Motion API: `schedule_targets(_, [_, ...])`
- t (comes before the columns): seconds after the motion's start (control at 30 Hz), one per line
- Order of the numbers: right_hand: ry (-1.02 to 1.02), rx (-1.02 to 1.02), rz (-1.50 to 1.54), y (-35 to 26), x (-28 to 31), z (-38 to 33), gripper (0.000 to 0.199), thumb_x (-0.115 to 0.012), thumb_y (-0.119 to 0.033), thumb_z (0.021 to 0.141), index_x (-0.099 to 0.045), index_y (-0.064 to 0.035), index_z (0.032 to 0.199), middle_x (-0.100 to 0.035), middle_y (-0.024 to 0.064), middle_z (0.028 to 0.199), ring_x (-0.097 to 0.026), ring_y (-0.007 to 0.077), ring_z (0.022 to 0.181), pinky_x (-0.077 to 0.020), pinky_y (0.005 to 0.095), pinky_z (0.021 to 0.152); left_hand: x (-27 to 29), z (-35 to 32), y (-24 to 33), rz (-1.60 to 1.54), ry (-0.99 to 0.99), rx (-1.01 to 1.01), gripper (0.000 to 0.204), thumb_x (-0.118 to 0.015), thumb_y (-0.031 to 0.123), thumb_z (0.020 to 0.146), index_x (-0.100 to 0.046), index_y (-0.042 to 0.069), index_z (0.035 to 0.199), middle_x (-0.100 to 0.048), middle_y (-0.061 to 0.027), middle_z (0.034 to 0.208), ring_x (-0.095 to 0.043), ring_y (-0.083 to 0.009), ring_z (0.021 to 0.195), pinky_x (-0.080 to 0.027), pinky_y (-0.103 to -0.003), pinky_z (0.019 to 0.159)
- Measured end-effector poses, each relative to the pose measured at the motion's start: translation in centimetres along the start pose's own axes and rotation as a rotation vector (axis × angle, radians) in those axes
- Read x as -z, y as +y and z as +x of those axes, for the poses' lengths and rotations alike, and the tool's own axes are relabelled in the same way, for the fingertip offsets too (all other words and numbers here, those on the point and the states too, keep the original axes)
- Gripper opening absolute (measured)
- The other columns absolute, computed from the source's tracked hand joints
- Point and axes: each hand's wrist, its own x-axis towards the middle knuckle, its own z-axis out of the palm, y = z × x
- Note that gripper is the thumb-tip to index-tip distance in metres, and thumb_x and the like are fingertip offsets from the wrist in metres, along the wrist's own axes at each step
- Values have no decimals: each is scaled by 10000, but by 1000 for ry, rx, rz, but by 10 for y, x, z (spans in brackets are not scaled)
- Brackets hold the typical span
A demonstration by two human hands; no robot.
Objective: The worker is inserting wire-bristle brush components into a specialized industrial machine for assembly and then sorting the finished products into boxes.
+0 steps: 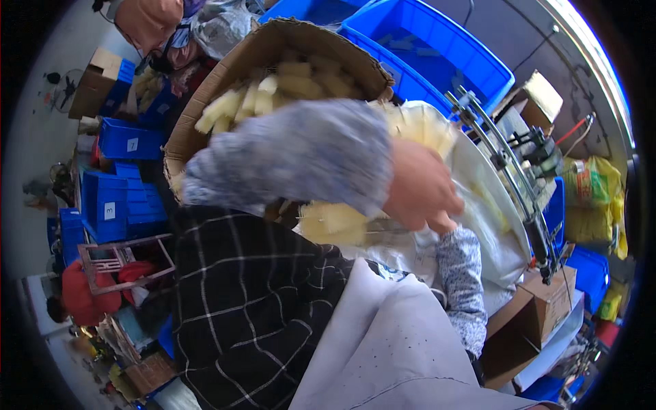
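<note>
- Black plaid cloth (246,301) is spreading across 7 o'clock, and a pale apron (396,342) is lying beside it toward 5.
- A large open carton (195,123) is standing at 11 o'clock, and many pale yellow pieces (260,96) are lying jumbled inside it.
- A patterned left sleeve (287,157) is stretching from 10 o'clock past the centre, partly hiding the carton's near side.
- A blue bin (403,61) is sitting at 1 o'clock, just beyond the carton.
- White plastic sheeting (485,198) is lying at 3 o'clock, under and around the hands.
- A metal rod frame (509,171) is running along the sheeting's outer edge, from 2 toward 4 o'clock.
- A smaller cardboard box (550,301) is standing open at 4 o'clock.
- A yellow bag (591,198) is resting at 3 o'clock, near the rim.
- The left hand (418,184) is blurring toward 3 o'clock; more yellow pieces are lying just above it and in a stack near the centre.
- The right hand (443,223) is showing small beneath the left. The fingers of both are overlapping in view; whether they are gripping anything, I cannot tell.
</note>
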Motion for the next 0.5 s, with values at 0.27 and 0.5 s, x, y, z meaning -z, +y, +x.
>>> schedule_targets(0.27, [-16,-138,-1,10,-16,-9,509,-662,-64,679,-456,-44,1143,-515,69,1083,-474,216,989,-374,313,860,12,-295,-296,-8,629,1307,448,-492,400,799,-523,-31,915,-547,-131,802,-508,-181,755,-396,-310,640])
schedule_targets(0.5, [-20,-53,-554,22,-20,-19,487,-632,-78,710,-436,-81,1157,-453,50,1145,-421,206,1065,-401,327,847,-95,-264,-418,-365,329,1840,773,-361,648,732,-422,41,1206,-387,-166,1256,-344,-319,1178,-214,-376,1003])
